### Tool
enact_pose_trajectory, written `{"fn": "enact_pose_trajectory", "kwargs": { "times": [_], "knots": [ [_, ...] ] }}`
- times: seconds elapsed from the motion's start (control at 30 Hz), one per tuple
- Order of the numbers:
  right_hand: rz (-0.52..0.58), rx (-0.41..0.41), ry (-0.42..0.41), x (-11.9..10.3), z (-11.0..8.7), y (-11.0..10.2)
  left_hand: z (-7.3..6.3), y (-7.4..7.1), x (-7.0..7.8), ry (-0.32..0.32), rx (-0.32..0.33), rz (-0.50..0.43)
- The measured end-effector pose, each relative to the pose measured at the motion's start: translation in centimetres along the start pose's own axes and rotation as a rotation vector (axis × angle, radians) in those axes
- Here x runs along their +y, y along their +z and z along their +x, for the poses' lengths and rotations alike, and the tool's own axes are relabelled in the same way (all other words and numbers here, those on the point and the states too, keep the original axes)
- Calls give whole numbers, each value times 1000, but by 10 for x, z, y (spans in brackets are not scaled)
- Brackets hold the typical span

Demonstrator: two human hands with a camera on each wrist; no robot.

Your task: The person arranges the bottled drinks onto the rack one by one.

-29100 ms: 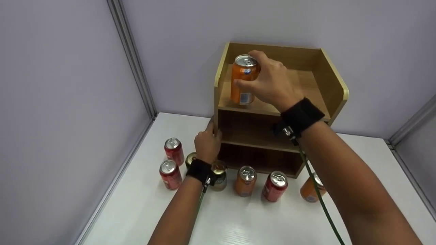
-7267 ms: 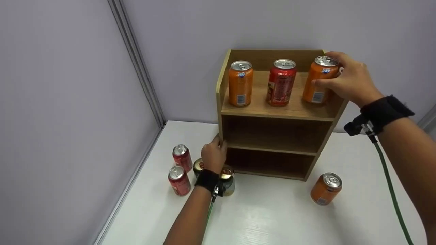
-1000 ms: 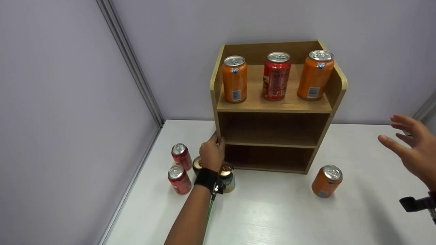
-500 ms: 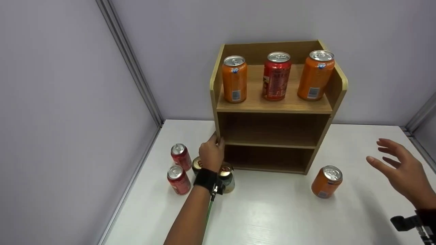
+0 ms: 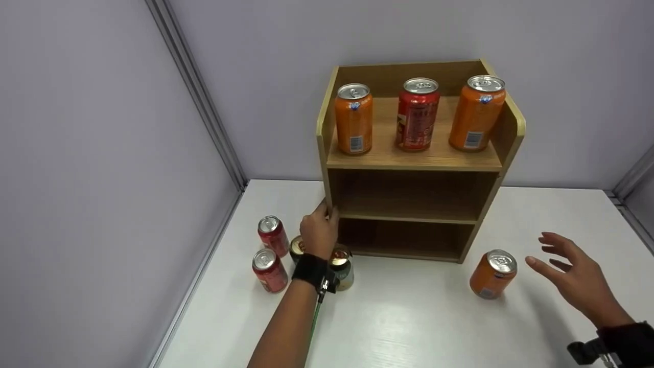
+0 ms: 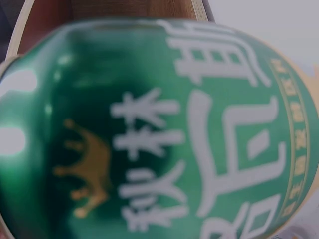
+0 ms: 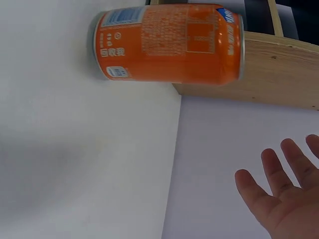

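Note:
My left hand [image 5: 319, 234] grips the left side panel of a wooden shelf unit [image 5: 414, 166], thumb at its front edge and fingers round the outside. Close by that wrist stand two gold-topped cans, partly hidden by it; the green can [image 6: 149, 124] fills the left wrist view. My right hand [image 5: 575, 278], fingers spread and holding nothing, hovers just right of an orange soda can [image 5: 493, 274] standing on the table. That orange can also appears in the right wrist view, apart from the fingers. On the top shelf stand an orange can [image 5: 354, 120], a red can [image 5: 417, 115] and another orange can [image 5: 477, 113].
Two red cans [image 5: 269, 271] stand on the white table [image 5: 409, 327] left of the left hand. Grey walls [image 5: 255, 102] rise behind and at the left. The shelf unit's two lower compartments [image 5: 409, 194] show bare boards.
Earlier, the right hand set orange and red cans on the top shelf, two of them from the table. In the last second it moved down and left towards the remaining orange can. Left hand unmoved.

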State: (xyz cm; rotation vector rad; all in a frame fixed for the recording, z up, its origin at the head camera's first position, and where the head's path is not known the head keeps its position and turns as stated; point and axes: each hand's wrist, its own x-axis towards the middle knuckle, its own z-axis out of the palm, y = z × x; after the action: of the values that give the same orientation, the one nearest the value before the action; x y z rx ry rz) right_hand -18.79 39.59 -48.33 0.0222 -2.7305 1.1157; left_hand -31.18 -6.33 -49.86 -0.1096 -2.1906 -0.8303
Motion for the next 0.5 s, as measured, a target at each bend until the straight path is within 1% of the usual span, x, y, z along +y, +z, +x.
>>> {"fn": "enact_pose_trajectory", "kwargs": {
  "times": [0.13,0.27,0.4,0.5],
  "knots": [
    [6,-45,-1,5,-2,12,0,0,0,-7,1,-5],
    [11,-63,-4,8,-4,23,-1,-1,0,-24,-20,-14],
    [19,-71,17,10,-5,34,-1,-1,0,-29,-38,-12],
    [47,-82,57,10,-7,43,0,-1,0,-34,-46,-8]
  ]
}}
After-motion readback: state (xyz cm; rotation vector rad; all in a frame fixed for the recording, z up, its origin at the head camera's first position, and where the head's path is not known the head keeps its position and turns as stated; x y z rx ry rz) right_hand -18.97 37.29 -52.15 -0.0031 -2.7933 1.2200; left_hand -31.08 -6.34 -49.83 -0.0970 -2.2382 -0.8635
